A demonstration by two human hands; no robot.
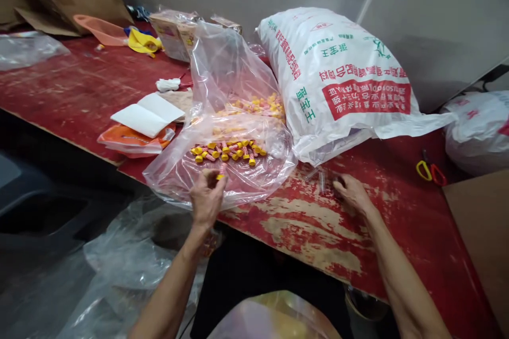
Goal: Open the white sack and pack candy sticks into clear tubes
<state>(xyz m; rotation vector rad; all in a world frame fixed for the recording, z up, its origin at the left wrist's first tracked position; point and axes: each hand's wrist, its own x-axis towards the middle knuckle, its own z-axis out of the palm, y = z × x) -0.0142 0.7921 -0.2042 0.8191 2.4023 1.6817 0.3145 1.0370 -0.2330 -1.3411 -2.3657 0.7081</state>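
Observation:
My left hand (207,198) is closed in a pinch on a small pink tube with a yellow cap (220,171), held at the near edge of a large clear plastic bag (207,116). Inside the bag lie several more pink-and-yellow capped tubes (228,151). My right hand (350,190) rests on the worn red table (318,228), its fingers curled on small clear plastic pieces (321,177) just below a big white printed sack (338,74).
Yellow-and-red scissors (431,172) lie at the right by a white bag (479,127) and a cardboard box (481,233). White paper (147,114) on an orange packet sits left of the bag. Clear plastic sheeting (119,265) hangs below the table edge. Cardboard and an orange scoop (101,29) stand at the back left.

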